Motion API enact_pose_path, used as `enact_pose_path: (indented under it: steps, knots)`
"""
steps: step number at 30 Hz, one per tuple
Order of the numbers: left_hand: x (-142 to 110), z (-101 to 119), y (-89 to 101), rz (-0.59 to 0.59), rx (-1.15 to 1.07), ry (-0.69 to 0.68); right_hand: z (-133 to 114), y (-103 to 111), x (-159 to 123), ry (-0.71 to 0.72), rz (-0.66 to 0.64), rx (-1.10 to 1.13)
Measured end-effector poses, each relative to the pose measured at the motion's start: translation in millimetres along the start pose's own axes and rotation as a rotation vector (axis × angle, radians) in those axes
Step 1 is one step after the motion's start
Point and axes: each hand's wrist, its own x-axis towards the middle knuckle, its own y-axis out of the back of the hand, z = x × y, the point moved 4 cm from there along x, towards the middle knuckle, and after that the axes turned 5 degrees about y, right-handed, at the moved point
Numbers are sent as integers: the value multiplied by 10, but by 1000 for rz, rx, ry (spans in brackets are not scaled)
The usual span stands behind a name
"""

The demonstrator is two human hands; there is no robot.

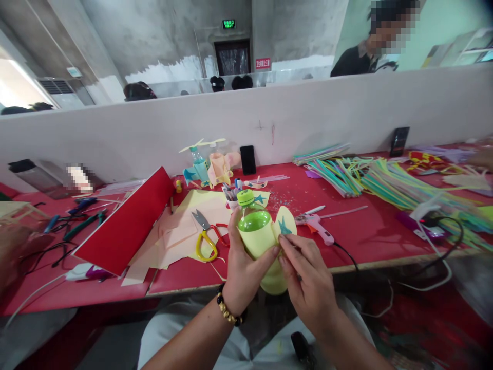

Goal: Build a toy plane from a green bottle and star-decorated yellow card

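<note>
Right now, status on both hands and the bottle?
Left hand gripping green-capped plastic bottle, yellow paper wrapped round it. Right hand pinching paper flap with teal star. Yellow-handled scissors, pink glue gun on table beyond.

Along the red worktable [346, 241], a red board [123, 226] sits tilted against loose sheets of peach paper [181, 226], yellow-handled scissors [205, 246] lie on the paper, and several pairs of pliers [84, 221] are scattered off to the left. Further right there's a pink hot glue gun [316, 226] and big bundles of plastic strips [339, 177] — green, yellow and blue. Against the low white wall [246, 118] stand a plastic-bottle craft with propeller blades [200, 164] and a black phone [248, 160].
</note>
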Motion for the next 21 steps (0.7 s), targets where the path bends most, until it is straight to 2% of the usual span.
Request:
enact_pose_path:
  steps: [6,13,17,21]
  knots:
    - [25,-8,-17,58,-281,97,9,-63,16,46,1,1]
    - [88,-170,11,195,-564,221,53,-247,-42,126,6,6]
    - [108,-243,5,212,-691,278,90,-290,-96,127,-31,-12]
    - [120,-262,-15,194,-721,286,95,-309,-122,178,-60,-90]
